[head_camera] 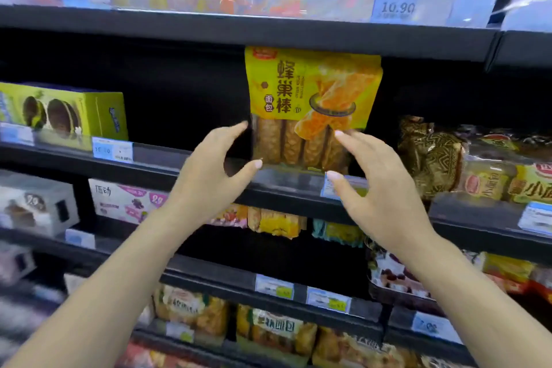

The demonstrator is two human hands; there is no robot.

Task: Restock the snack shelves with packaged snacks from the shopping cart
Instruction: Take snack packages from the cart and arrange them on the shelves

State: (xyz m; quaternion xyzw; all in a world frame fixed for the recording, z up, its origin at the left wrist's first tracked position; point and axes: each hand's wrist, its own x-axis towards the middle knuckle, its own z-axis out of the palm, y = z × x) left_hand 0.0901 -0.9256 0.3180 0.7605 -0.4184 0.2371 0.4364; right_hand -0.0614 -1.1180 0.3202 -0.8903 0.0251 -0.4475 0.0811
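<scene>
A yellow bag of honeycomb bread sticks (310,92) stands upright on the middle shelf (167,166), its top almost reaching the shelf above. My left hand (215,167) is at the bag's lower left edge with fingers spread and nearly straight. My right hand (379,185) is in front of the bag's lower right corner, also spread. Neither hand grips the bag; I cannot tell whether the fingertips touch it. The shopping cart is out of view.
A green box of chocolate pies (68,110) sits at the left of the same shelf, and brown patterned packs (430,155) crowd the right. Price tags (112,149) line the shelf rims. Lower shelves hold bread packs (277,225) and a pink box (125,200).
</scene>
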